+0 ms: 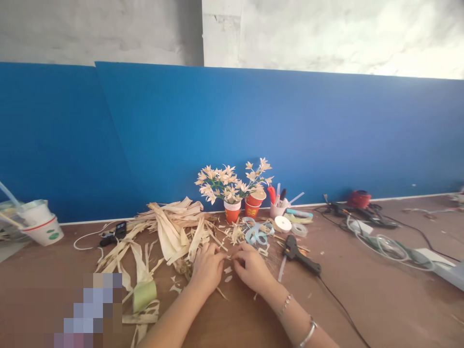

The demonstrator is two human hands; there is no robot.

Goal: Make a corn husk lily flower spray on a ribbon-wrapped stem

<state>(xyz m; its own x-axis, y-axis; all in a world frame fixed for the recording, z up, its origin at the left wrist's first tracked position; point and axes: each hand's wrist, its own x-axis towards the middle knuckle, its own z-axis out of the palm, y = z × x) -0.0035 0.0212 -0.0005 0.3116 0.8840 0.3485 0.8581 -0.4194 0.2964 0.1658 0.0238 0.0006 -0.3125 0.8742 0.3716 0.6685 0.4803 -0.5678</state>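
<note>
My left hand (208,268) and my right hand (251,268) are low over the table, fingertips bent inward and almost meeting. Both look pinched around something too small to make out. Small pale scraps (228,278) lie between and below them. Left of my left hand spreads a heap of dried corn husks (168,237). Just beyond the hands are loose pale husk flowers (236,234) and a curled light-blue ribbon (256,234). A black glue gun (300,256) rests to the right of my right hand.
Husk flowers (224,180) on green stems stand in red paper cups (232,212) by the blue partition (275,130). White tape rolls (282,224) lie nearby. A green ribbon roll (144,296) is front left, a white cup (45,231) far left. Cables (389,249) cross the right side.
</note>
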